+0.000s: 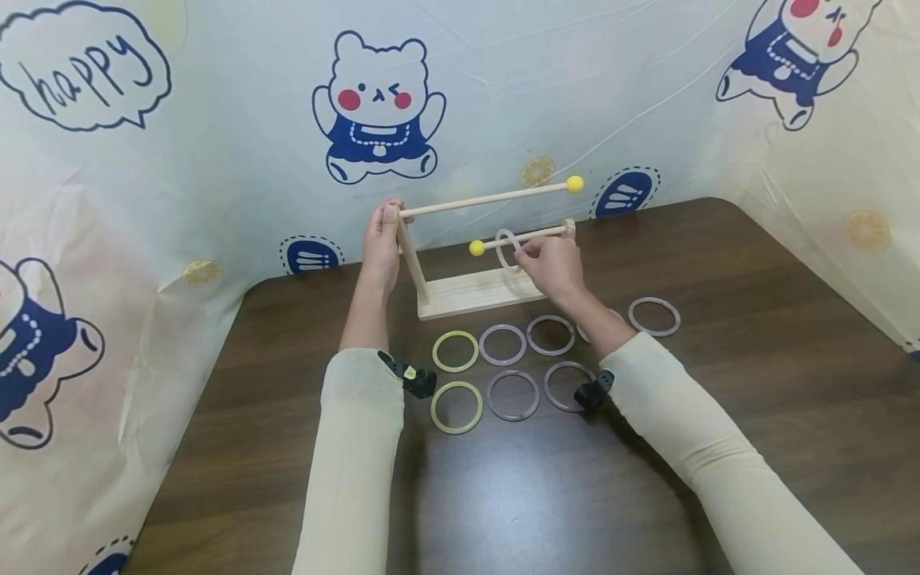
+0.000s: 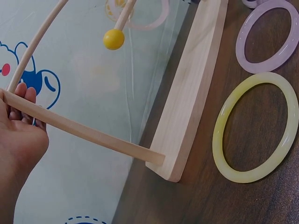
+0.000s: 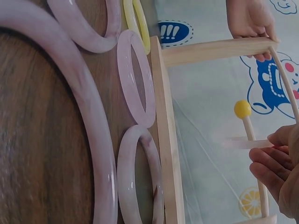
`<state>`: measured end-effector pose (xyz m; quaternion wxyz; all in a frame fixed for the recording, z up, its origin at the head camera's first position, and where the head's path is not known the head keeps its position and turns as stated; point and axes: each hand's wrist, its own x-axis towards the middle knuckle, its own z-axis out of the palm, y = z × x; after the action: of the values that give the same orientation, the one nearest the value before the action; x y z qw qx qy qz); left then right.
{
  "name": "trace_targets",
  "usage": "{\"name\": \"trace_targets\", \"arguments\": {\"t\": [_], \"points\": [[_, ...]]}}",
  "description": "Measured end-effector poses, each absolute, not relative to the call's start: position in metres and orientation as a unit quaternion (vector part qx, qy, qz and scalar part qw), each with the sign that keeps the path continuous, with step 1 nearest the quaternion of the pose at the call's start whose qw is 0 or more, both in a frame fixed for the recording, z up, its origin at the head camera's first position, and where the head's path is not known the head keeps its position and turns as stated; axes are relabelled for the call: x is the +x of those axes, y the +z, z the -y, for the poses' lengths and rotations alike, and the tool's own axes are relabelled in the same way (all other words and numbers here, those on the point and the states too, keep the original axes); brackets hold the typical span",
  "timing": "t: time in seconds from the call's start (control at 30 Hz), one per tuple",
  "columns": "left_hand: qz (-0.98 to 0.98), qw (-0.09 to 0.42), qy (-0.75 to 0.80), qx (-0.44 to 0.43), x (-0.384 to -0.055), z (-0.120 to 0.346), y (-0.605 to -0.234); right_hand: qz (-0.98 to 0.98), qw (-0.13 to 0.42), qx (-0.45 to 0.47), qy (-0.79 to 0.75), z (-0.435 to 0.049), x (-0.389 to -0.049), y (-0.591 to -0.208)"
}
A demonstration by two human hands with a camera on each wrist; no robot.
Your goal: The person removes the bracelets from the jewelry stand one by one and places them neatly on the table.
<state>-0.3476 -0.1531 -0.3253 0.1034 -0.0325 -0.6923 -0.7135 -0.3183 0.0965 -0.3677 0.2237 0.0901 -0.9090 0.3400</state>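
Observation:
A wooden display stand [image 1: 477, 294] has a tall post on the left and a short post on the right, each bearing a thin rod with a yellow ball on its end. My left hand [image 1: 382, 239] grips the top of the tall post, where the upper rod [image 1: 489, 200] joins it. Between thumb and fingers, my right hand [image 1: 557, 267] pinches a pale whitish bangle [image 3: 252, 143]. That bangle encircles the lower rod [image 1: 535, 235], just inboard of its yellow ball [image 1: 477, 248].
In front of the stand, several bangles lie flat in two rows on the brown table [image 1: 287, 447]. On the left are two yellow bangles [image 1: 456, 334]; purple bangles [image 1: 503, 327] and a whitish bangle [image 1: 654, 300] extend rightward. A printed curtain [image 1: 237, 120] hangs behind.

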Motion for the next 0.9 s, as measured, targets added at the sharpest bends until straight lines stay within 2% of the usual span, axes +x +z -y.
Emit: {"name": "trace_targets", "arguments": {"t": [0.9], "points": [[0.696,0.107,-0.709,-0.037,-0.348,0.154,-0.326,0.897,0.239,0.113,0.354,-0.083,-0.319,-0.368]]}}
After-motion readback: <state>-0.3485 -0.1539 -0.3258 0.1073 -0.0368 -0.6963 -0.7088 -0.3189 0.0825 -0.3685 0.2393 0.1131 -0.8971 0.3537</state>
